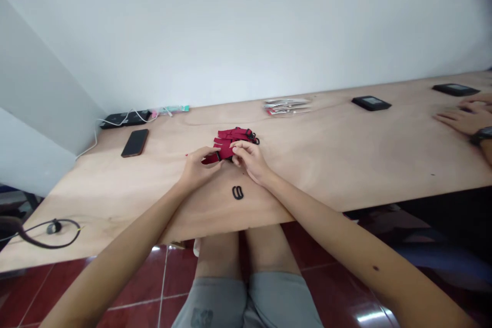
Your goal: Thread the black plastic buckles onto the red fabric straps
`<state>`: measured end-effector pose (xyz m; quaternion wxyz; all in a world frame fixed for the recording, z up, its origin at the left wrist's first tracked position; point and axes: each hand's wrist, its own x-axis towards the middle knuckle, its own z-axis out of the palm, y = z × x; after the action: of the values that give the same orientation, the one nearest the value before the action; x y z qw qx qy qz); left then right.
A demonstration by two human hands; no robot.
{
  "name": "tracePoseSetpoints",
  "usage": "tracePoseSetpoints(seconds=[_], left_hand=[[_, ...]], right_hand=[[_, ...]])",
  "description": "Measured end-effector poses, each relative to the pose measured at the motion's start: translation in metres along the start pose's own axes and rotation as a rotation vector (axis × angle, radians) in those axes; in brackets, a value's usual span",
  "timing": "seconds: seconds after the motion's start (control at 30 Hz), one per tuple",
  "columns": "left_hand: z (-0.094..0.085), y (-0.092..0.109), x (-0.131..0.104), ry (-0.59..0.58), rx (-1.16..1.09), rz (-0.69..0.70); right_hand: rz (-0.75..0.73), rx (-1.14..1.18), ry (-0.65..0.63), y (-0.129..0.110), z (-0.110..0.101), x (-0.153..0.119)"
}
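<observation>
A red webbing strap [224, 151] with a black buckle piece on it is pinched between my two hands over the table. My left hand [199, 167] grips its left part, where a loop of the webbing bends below my fingers. From the right, my right hand [249, 160] closes thumb and fingers on the other part. Just behind my hands lie more folded red straps [234, 133], with black plastic hooks or buckles [253, 137] at their right end. Nearer to me a black slider buckle [238, 192] lies flat on the wood, touched by neither hand.
On the wooden table [307, 164] are a phone [135, 143], black boxes with a white cable [125, 119], plastic packets [287, 106], a black device [371, 103] and a cable loop [49, 233]. Another person's hands [467, 115] rest at the far right beside a second device [455, 89].
</observation>
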<state>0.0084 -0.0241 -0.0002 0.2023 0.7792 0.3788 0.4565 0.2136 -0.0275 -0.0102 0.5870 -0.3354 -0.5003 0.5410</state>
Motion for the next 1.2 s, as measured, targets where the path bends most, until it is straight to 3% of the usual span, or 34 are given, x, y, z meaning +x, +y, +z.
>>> tracePoseSetpoints(seconds=[0.17,0.27,0.4,0.6,0.8,1.2], left_hand=[[-0.002,-0.002,0.003,-0.02,-0.02,-0.071],[-0.002,0.0,0.003,-0.045,-0.106,-0.128],[-0.002,0.003,0.003,-0.078,-0.154,-0.142],[-0.002,0.0,0.001,-0.096,-0.108,-0.124],[0.0,-0.008,0.0,-0.028,-0.162,-0.123],[-0.003,-0.006,0.001,-0.079,-0.097,-0.003]], right_hand=[[0.144,0.378,0.005,-0.016,-0.003,0.0],[0.176,0.444,-0.06,-0.019,-0.002,-0.004],[0.156,0.346,-0.141,-0.011,0.0,-0.005],[0.107,0.177,0.029,0.004,-0.005,0.002],[0.023,0.019,-0.015,0.005,-0.005,-0.001],[-0.05,-0.127,-0.006,0.015,-0.008,0.001]])
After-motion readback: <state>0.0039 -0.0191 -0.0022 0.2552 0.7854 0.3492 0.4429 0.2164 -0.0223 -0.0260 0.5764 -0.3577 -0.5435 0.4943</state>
